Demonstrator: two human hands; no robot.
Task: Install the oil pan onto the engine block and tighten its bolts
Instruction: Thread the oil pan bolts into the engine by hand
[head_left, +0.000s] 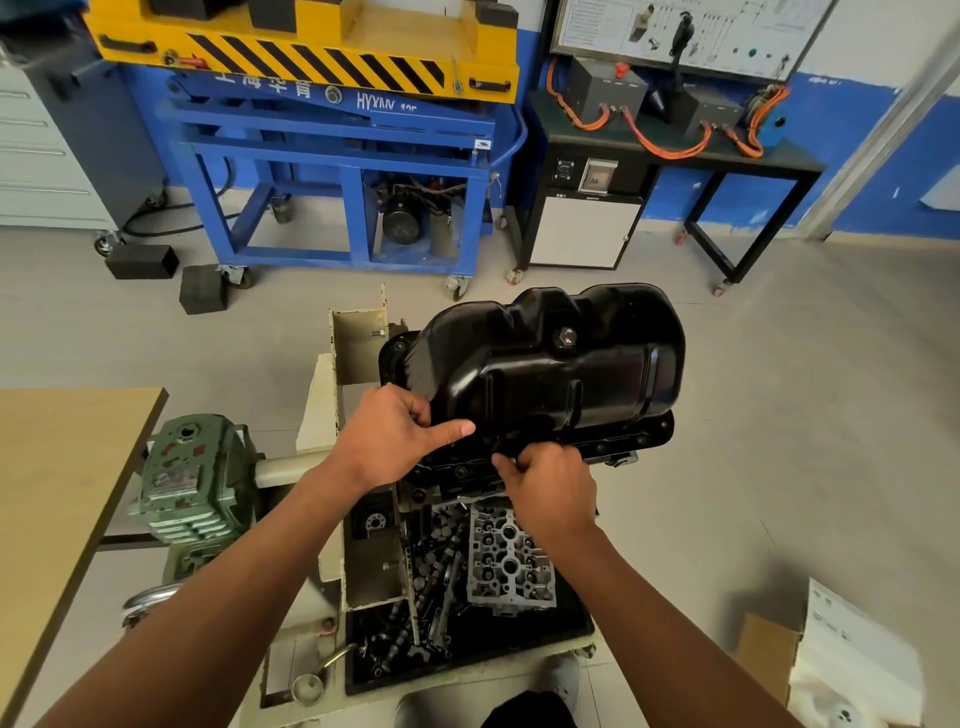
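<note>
The black oil pan (561, 364) sits upside down, sump upward, on top of the engine block (457, 486), its flange lying along the block's edge. The left grip (387, 436) holds the pan's near left corner, fingers curled against the wall and thumb stretched along the flange. The right grip (550, 488) is bunched tight at the near flange; whether it pinches a bolt or the rim I cannot tell. Below, a tray (571, 623) holds a cylinder head (506, 561).
</note>
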